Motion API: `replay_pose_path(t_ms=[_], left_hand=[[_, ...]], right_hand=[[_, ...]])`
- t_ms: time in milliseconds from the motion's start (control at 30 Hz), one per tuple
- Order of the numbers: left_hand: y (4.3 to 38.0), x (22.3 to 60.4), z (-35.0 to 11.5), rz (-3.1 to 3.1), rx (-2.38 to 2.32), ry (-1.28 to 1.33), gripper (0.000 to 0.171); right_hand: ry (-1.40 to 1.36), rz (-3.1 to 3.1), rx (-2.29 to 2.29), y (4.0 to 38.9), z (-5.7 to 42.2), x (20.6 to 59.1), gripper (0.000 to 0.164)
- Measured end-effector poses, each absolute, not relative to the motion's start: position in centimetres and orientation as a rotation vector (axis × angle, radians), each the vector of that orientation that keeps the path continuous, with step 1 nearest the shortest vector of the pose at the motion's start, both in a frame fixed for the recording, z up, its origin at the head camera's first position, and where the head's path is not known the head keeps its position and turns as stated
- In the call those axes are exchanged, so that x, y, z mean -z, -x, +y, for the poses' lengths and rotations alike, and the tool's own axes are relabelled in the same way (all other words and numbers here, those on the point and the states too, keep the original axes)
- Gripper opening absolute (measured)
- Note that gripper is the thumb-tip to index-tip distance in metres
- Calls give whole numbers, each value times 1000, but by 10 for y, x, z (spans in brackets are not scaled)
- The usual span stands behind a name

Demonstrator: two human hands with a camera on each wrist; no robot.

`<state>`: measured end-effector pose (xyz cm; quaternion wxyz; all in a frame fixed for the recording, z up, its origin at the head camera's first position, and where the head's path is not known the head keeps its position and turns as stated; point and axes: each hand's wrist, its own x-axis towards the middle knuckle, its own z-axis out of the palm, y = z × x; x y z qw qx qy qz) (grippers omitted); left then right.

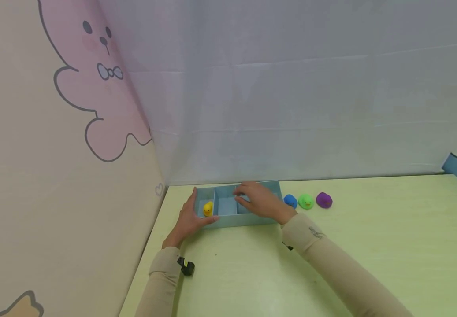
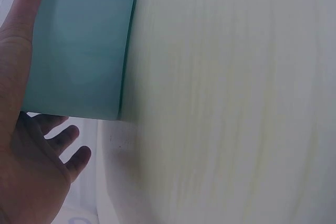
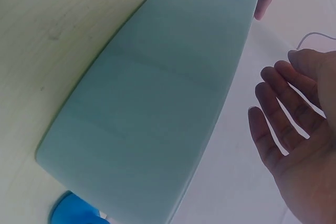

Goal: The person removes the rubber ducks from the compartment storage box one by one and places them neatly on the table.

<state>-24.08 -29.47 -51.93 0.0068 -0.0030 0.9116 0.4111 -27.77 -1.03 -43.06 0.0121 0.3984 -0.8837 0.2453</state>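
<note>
A light blue divided box (image 1: 248, 220) stands on the table near the back wall. At its left end, my left hand (image 1: 188, 222) holds the corner, with the thumb along the front wall and the fingers along the left side. A yellow toy duck (image 1: 208, 208) sits in the left compartment. My right hand (image 1: 260, 200) is above the middle and right compartments; its fingers are loosely bent, with nothing between them in the right wrist view. Just right of the box, a blue toy duck (image 1: 290, 201), a green toy duck (image 1: 306, 201) and a purple toy duck (image 1: 324, 200) form a row.
The pale yellow table (image 1: 387, 237) extends to the right and toward me. A light curtain-like backdrop (image 1: 291, 110) hangs behind the box. On the left rises a cream wall panel (image 1: 53, 198) with a pink cartoon bear printed on it.
</note>
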Motion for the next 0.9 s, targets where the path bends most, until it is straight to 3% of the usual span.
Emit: replay_pose_path(t_ms=[900], left_hand=[[239,519,-293,2848,-1275,1,129]], right_hand=[[-1288,-2759,-724,280,-36,435,28]])
